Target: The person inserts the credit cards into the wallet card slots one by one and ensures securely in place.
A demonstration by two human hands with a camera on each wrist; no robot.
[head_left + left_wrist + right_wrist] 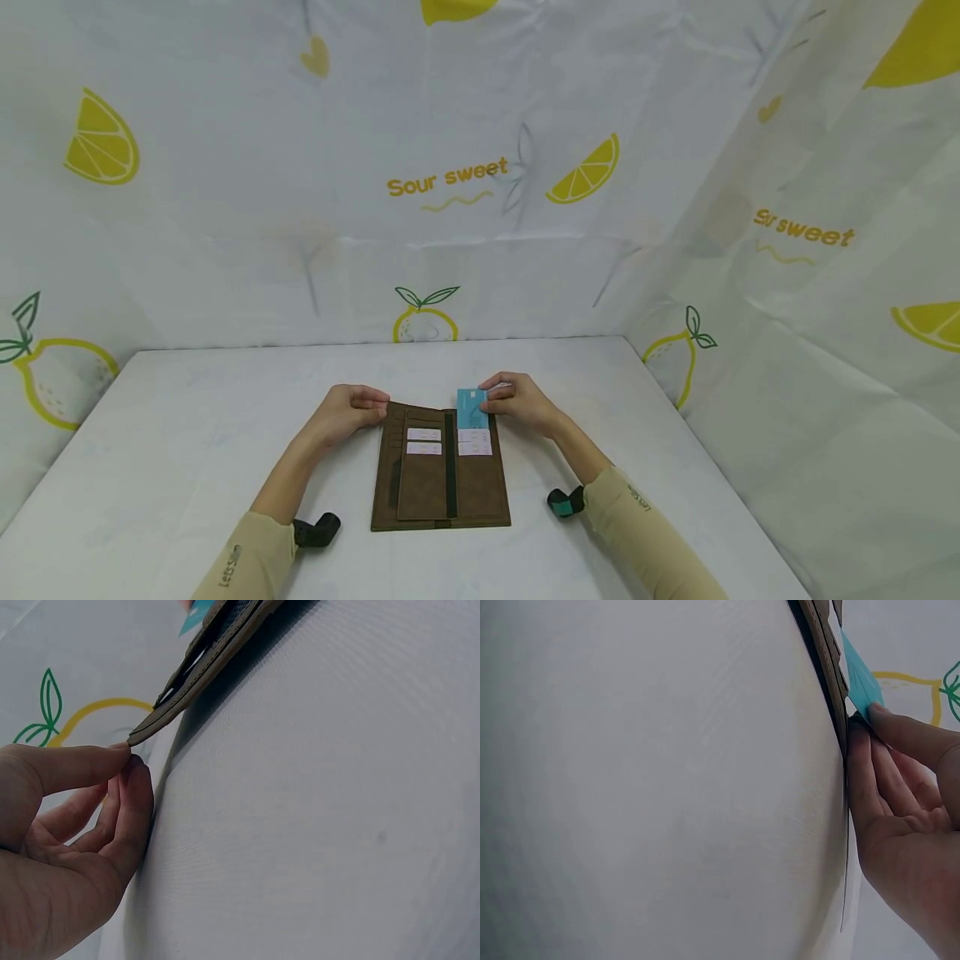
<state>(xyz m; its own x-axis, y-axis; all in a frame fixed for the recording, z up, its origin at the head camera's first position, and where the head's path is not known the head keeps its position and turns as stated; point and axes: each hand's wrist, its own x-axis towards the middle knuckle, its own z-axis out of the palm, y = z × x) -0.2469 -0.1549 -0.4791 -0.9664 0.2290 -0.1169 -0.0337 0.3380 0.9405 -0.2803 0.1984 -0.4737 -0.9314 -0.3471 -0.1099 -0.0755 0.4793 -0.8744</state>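
A brown wallet lies open on the white table, with white cards in slots on its left half and more white cards on its right half. My left hand pinches the wallet's upper left corner between thumb and fingertips; in the left wrist view that corner of the wallet is lifted off the table. My right hand pinches a blue card by its right edge. This card stands at the top of the wallet's right half, above the white cards. In the right wrist view the blue card tilts away from the wallet.
The white table reaches back to a white curtain printed with lemons, which also hangs along the right side. Black wrist straps with small devices sit at both sleeves, close above the table.
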